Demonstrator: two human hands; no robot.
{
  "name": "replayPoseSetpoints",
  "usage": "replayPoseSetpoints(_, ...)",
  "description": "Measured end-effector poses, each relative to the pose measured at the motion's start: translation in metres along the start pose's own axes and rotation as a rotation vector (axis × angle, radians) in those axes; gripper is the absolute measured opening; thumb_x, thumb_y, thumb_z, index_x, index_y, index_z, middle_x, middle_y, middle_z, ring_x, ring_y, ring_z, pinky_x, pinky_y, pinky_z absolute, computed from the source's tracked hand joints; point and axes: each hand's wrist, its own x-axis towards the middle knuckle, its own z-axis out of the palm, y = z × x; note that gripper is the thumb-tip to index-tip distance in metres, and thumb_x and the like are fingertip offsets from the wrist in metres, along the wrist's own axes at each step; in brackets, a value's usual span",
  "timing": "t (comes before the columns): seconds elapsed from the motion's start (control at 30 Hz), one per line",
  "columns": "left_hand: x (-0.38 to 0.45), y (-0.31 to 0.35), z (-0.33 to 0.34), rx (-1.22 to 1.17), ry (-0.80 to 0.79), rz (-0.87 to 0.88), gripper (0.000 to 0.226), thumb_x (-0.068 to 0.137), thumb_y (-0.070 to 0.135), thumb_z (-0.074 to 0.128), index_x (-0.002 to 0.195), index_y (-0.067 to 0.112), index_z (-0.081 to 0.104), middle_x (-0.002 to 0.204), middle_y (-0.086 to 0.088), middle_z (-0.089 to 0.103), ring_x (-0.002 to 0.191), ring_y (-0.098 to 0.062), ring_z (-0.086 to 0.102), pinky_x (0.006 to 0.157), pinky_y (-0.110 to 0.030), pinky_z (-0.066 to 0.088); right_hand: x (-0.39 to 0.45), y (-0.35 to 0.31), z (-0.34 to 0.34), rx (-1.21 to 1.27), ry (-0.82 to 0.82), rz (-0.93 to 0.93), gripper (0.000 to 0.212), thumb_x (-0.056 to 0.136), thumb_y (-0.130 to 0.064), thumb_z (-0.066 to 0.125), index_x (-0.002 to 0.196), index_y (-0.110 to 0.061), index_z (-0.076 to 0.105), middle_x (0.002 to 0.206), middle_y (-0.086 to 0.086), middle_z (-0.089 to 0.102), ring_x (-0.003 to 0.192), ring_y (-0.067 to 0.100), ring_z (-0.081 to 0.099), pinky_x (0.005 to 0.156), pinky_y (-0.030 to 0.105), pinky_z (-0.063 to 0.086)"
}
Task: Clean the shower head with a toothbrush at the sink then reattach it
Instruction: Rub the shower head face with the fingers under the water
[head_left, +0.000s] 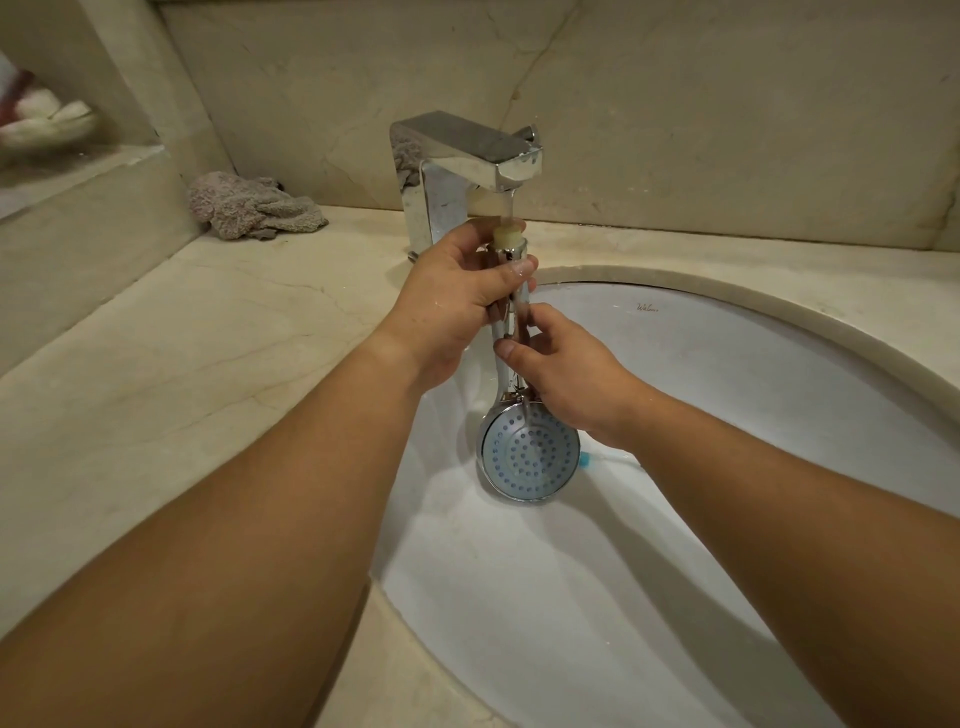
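A single piece of writing shows: a small, thin cursive brand mark printed in dark ink on the white inner wall of the sink (727, 332), just below its far rim. The mark (648, 308) begins with a capital W and looks like "Welo", but the remaining letters are too small and faint to read with certainty. Nothing else carries readable text.

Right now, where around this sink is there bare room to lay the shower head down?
The countertop left of the sink, in front of the crumpled cloth, is bare. So is the basin's near part. It is crowded under the faucet, where the left hand and right hand hold the shower head.
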Motion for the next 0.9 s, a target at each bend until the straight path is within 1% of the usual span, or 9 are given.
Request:
replayPoseSetpoints(0.1,-0.0007,0.0004,0.0004,-0.003,0.002,-0.001,0.033,0.095,0.0,0.066,0.123,0.017,0.063,0.132,-0.03,0.062,0.1,-0.028,0.07,0.087,-0.038,0.06,-0.0001,-0.0002,-0.0002,-0.003,-0.005,0.002,0.026,0.097,-0.034,0.061,0.122,-0.031,0.056,0.101,0.003,0.069,0.09,0.022,0.067,0.087,0.044,0.054)
replayPoseSetpoints(0.23,-0.0005,0.0006,0.0003,-0.015,0.005,-0.003,0.034,0.095,-0.002,0.066,0.124,0.016,0.063,0.132,-0.031,0.061,0.101,-0.029,0.069,0.086,-0.036,0.061,0.0006,0.001,-0.0005,-0.007,-0.006,-0.008,0.025,0.097,-0.034,0.061,0.121,-0.032,0.056,0.098,0.001,0.069,0.082,0.015,0.062,0.084,0.042,0.053)
replayPoseSetpoints(0.33,0.0,0.0001,-0.0001,-0.018,0.006,0.0,0.033,0.094,-0.001,0.066,0.122,0.017,0.063,0.132,-0.031,0.061,0.101,-0.028,0.07,0.084,-0.033,0.062,0.0015,0.0022,0.0002,-0.001,-0.007,-0.005,0.023,0.097,-0.035,0.061,0.119,-0.032,0.056,0.096,0.003,0.069,0.08,0.016,0.061,0.083,0.043,0.053)
replayPoseSetpoints(0.4,0.0007,-0.0004,-0.0004,-0.014,0.005,0.003,0.034,0.094,-0.001,0.067,0.123,0.017,0.063,0.131,-0.03,0.062,0.1,-0.028,0.07,0.082,-0.031,0.061,0.0017,0.0025,0.0004,0.006,-0.006,-0.006,0.022,0.096,-0.035,0.061,0.118,-0.032,0.057,0.096,0.002,0.069,0.081,0.017,0.063,0.085,0.044,0.053)
replayPoseSetpoints(0.5,0.0014,-0.0016,-0.0011,-0.015,0.0,0.009,0.034,0.094,0.0,0.067,0.125,0.015,0.063,0.123,-0.027,0.065,0.099,-0.026,0.069,0.078,-0.03,0.06,0.0015,0.0023,0.0,0.006,-0.014,-0.003,0.022,0.097,-0.034,0.061,0.119,-0.032,0.056,0.098,0.002,0.07,0.09,0.022,0.067,0.086,0.043,0.054)
replayPoseSetpoints(0.6,0.0014,-0.0019,-0.0013,-0.008,-0.003,0.013,0.032,0.094,0.001,0.068,0.12,0.019,0.064,0.129,-0.03,0.063,0.097,-0.025,0.071,0.078,-0.031,0.059,0.0012,0.0022,-0.0004,0.003,-0.016,-0.008,0.022,0.097,-0.034,0.06,0.118,-0.031,0.056,0.098,0.005,0.069,0.086,0.021,0.065,0.085,0.044,0.054)
replayPoseSetpoints(0.67,0.0013,-0.0018,-0.0012,-0.008,-0.002,0.013,0.032,0.094,0.0,0.068,0.119,0.02,0.064,0.131,-0.03,0.062,0.097,-0.025,0.071,0.079,-0.031,0.06,0.0023,0.003,-0.0004,-0.002,-0.013,-0.006,0.021,0.097,-0.035,0.06,0.117,-0.031,0.056,0.099,0.004,0.069,0.087,0.02,0.065,0.086,0.044,0.054)
replayPoseSetpoints(0.77,0.0011,-0.0019,-0.001,-0.015,-0.002,0.011,0.033,0.094,0.0,0.068,0.121,0.018,0.064,0.132,-0.03,0.061,0.099,-0.026,0.071,0.079,-0.03,0.06,0.0039,0.0044,0.0003,-0.001,-0.015,0.0,0.022,0.096,-0.037,0.061,0.117,-0.034,0.056,0.101,0.001,0.07,0.094,0.022,0.068,0.09,0.047,0.055)
replayPoseSetpoints(0.9,0.0016,-0.002,-0.001,-0.015,-0.005,0.012,0.034,0.094,0.0,0.067,0.124,0.016,0.063,0.126,-0.029,0.063,0.098,-0.025,0.069,0.077,-0.029,0.059,0.005,0.0062,0.001,-0.012,-0.013,-0.005,0.026,0.095,-0.039,0.061,0.119,-0.035,0.056,0.102,0.0,0.07,0.095,0.021,0.068,0.092,0.049,0.054)
